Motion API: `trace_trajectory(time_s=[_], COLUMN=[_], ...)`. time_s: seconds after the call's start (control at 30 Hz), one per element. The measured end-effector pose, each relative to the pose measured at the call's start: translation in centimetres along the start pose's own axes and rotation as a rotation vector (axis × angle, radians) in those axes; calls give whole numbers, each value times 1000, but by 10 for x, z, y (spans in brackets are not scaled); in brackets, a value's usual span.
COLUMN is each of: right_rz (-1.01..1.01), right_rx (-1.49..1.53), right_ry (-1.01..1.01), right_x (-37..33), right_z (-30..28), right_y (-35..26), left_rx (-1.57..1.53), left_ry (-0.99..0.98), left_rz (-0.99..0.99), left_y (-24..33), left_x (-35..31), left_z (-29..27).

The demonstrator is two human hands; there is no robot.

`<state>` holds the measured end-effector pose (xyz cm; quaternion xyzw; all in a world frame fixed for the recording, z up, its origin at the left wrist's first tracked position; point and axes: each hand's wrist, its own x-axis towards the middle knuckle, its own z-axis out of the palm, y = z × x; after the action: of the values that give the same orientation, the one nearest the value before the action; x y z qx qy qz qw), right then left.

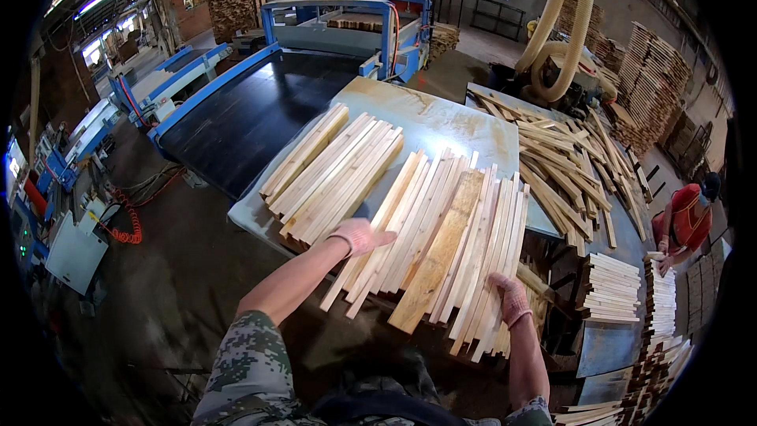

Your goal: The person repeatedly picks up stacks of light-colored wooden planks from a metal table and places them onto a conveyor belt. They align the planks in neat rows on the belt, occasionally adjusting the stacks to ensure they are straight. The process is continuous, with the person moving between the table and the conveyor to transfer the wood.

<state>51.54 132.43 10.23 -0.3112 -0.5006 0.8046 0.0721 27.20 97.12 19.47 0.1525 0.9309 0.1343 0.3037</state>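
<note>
In front of me a loose row of pale wooden strips (418, 225) lies side by side, their near ends jutting unevenly past the table's front edge. A wider, yellower board (441, 256) with rough grain lies among them. My left hand (361, 237), in a pinkish work glove, rests at the row's left side, thumb stretched over the strips; its other fingers are partly hidden. My gloved right hand (511, 298) grips the near right edge of the row, its thumb on top and fingers mostly out of sight. A separate, tighter bundle of wooden strips (339, 177) lies left of the row.
The pale metal tabletop (441, 114) adjoins a black conveyor belt (260, 114) leading to a blue-framed machine (339, 31). Jumbled wood offcuts (564, 162) cover a table at right, below ribbed hoses (579, 39). A person in red (684, 217) handles strips at far right.
</note>
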Motion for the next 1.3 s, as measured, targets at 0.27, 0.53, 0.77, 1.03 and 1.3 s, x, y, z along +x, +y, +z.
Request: trace_trajectory(time_s=[0.27, 0.53, 0.77, 1.03, 1.3], right_rz=[-16, 34, 9, 19, -36], right_rx=[-15, -23, 38, -42, -43], right_ry=[55, 125, 91, -48, -108], right_x=[60, 86, 113, 167, 203], right_z=[36, 73, 215, 421, 671], right_y=[-7, -4, 13, 62, 106], left_rx=[78, -85, -181, 74, 142], left_ry=[435, 644, 492, 479, 594], left_rz=[241, -156, -165, -359, -371], left_y=[-15, -231, -310, -480, -679], left_x=[53, 147, 188, 227, 268], left_z=[-41, -151, -210, -318, -424])
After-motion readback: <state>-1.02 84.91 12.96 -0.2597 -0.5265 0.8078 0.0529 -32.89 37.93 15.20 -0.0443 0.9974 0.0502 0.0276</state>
